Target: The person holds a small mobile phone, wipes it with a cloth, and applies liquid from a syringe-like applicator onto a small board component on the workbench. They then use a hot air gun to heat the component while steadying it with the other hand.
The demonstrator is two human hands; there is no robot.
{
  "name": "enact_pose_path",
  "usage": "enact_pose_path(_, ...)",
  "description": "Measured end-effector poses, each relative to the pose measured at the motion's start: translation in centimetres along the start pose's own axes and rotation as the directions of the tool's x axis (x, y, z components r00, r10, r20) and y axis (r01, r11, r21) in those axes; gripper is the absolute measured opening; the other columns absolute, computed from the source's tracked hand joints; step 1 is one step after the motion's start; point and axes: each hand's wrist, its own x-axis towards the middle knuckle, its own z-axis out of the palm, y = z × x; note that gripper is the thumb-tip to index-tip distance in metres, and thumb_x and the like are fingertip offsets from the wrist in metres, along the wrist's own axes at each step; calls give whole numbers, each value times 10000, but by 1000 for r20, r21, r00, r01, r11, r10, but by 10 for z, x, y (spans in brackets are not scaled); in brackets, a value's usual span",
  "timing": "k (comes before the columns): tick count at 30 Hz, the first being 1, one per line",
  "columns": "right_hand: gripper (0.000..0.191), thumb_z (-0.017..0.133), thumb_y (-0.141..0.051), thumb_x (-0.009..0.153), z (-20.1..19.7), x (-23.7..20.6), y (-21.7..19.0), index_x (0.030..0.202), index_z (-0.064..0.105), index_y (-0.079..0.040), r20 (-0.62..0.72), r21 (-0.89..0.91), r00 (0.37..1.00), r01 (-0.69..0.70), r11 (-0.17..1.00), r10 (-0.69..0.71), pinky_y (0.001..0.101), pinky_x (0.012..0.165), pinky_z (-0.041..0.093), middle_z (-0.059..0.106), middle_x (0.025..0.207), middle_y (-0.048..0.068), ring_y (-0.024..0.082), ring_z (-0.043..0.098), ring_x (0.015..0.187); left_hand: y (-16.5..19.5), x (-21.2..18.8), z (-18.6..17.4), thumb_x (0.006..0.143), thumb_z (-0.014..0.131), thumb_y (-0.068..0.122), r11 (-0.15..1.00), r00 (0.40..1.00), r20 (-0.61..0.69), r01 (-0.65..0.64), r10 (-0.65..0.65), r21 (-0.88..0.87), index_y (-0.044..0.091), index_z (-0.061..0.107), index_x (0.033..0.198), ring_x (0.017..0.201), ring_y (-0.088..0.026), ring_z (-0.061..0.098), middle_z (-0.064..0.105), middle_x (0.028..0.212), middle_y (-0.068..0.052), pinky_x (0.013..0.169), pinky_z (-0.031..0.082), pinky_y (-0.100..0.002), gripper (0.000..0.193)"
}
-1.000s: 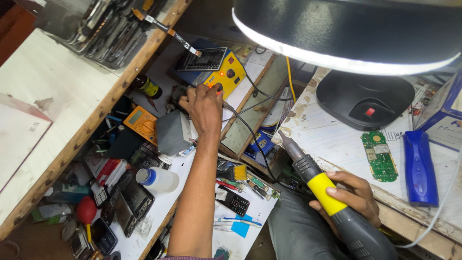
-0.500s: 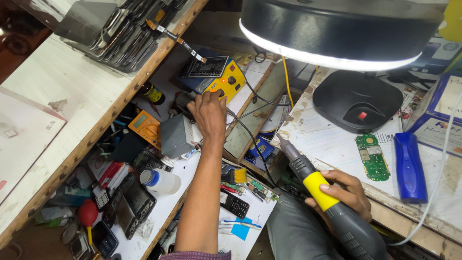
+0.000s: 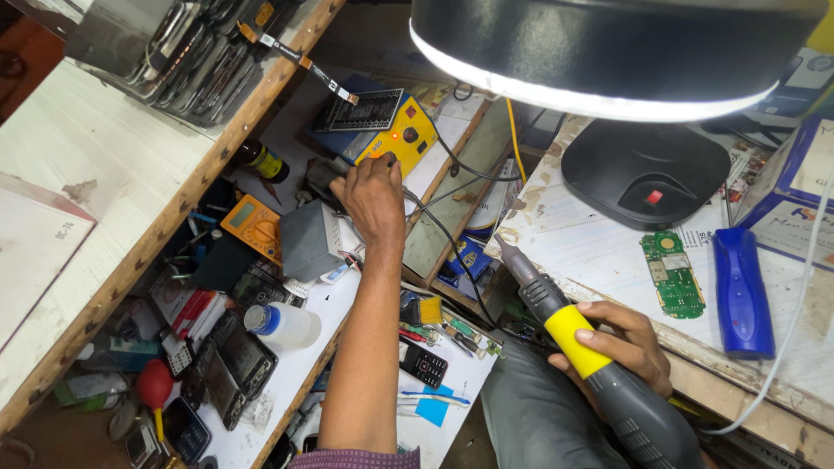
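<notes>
"What's the person wearing, from where you stand?"

"A maroon sleeve (image 3: 356,458), just its edge at the upper arm; the left forearm is bare below it. Both hands are bare, no gloves, rings or watch. Grey trousers (image 3: 539,417) cover the lap."

1. I'm looking at an electronics repair workshop: a yellow-fronted rework station (image 3: 378,130) and an orange multimeter (image 3: 250,222) sit on the bench.
2. Dismantled phones (image 3: 228,365) and a bare green circuit board (image 3: 671,274) lie about.
3. A ring lamp (image 3: 608,52) hangs overhead.
</notes>
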Motion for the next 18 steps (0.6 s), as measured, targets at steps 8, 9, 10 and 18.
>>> enact_pose_path(8,557,892,-102,728,0,1,0,1174,559,-119,1,2,1000,1,1000,-1,341,869,604,625,1220,187,280,684,1091,1,2,-3,828,827,176,1000,1000,24,10,-11,10,65,796,1021,919,-221,658,750,1023,-70,877,396,-406,225)
enact_pose_path(9,558,892,-103,728,0,1,0,1175,559,-119,2,3,1000,2,1000,-2,342,871,605,626,1218,186,280,685,1092,1,2,-3,826,827,176,1000,1000,25,11,-11,14,66,796,1020,919,-221,658,750,1023,-69,880,397,-406,225)
enact_pose_path(10,559,893,-104,727,0,1,1,1175,559,-118,3,5,1000,2,1000,-2,343,873,606,627,1217,185,281,685,1093,1,2,-2,825,827,177,1000,1000,26,12,-12,18,66,795,1020,920,-221,658,750,1024,-68,884,397,-407,226)
enact_pose_path(18,549,893,-108,727,0,1,1,1167,564,-117,-1,6,1000,1,1000,-1,355,891,603,630,1209,183,288,685,1097,5,4,-8,839,811,178,1000,1000,2,20,-20,-6,65,790,1013,930,-225,665,747,1017,-77,882,400,-400,208)
